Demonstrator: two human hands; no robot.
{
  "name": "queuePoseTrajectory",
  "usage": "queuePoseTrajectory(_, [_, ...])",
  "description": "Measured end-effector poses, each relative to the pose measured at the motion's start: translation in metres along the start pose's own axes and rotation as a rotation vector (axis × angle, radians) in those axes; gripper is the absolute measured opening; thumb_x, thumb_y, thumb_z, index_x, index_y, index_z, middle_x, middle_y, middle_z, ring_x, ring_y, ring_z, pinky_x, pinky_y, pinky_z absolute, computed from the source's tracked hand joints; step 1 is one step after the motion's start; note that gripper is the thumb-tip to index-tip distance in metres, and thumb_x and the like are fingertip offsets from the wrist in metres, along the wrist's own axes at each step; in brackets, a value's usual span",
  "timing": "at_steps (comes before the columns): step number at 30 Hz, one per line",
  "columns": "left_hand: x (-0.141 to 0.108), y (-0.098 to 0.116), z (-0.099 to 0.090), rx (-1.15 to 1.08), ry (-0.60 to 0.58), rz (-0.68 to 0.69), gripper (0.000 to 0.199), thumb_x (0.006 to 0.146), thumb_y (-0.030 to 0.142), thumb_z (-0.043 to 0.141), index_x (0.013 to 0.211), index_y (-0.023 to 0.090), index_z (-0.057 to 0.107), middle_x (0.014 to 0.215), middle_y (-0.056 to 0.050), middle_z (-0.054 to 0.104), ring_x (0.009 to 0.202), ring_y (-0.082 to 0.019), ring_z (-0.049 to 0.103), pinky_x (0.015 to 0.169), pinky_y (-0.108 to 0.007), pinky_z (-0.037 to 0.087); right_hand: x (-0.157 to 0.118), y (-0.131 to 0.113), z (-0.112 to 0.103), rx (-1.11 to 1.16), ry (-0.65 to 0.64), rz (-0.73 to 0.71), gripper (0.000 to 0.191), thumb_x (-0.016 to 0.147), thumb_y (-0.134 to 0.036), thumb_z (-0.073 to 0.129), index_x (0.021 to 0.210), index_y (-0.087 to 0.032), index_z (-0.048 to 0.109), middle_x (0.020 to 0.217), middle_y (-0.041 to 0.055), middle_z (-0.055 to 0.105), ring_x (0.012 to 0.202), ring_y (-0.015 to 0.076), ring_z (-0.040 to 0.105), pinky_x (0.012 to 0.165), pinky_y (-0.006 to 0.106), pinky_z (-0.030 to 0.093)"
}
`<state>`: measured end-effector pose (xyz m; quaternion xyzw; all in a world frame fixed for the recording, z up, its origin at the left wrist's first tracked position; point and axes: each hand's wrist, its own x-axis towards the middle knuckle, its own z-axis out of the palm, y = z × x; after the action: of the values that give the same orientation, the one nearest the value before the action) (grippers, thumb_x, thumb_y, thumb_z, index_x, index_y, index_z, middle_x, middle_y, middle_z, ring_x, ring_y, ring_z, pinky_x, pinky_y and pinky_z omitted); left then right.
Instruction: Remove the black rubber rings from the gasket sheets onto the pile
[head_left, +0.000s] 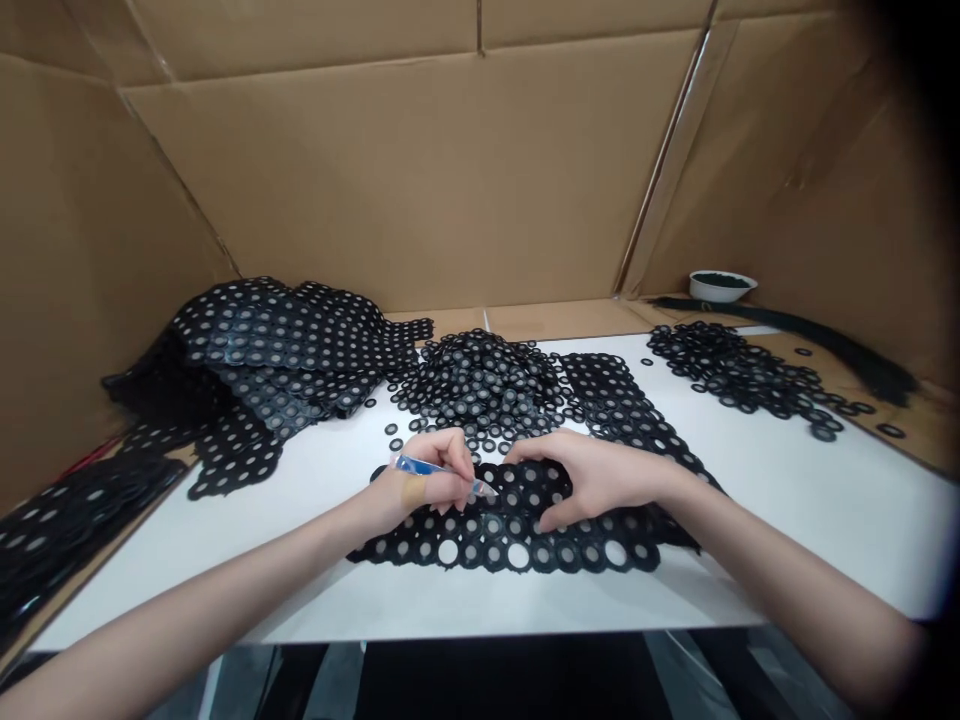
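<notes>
A slim blue tool with a pale pointed tip (pixel 427 467), pen-like in shape, is gripped in my left hand (pixel 442 475). Its tip points right, just over a black panel of joined rings (pixel 495 553). Tan tape wraps part of that hand near the thumb. On the same panel rests my right hand (pixel 577 475), thumb and fingers spread apart across its upper part; some fingertips are hidden. Most of the panel's ring centres look grey, while several along the near edge show bright white. The panel continues into a strip (pixel 637 415) running back on the right.
Behind my hands lies a heap of loose black rings (pixel 487 375). Folded ring-patterned panels (pixel 292 340) are piled at left. More loose rings (pixel 735 365), a bundle of dark strands (pixel 817 345) and a white bowl (pixel 721 287) sit at right. Cardboard walls (pixel 420 180) enclose the table.
</notes>
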<state>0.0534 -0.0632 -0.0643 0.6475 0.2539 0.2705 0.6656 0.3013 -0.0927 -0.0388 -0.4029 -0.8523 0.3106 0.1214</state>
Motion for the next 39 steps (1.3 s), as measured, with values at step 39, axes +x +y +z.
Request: queuePoseTrajectory(39, [-0.006,-0.015,0.013,0.129,-0.050,0.350,0.011,0.078,0.014,0.061,0.073,0.010,0.053,0.071,0.000,0.054,0.062,-0.004,0.052,0.057,-0.011,0.044,0.007,0.005,0.018,0.159,-0.009,-0.151,0.089,0.062,-0.036,0.081,0.139,-0.028,0.037,0.139,0.0022,0.047,0.118,0.0237,0.051,0.099,0.034,0.041])
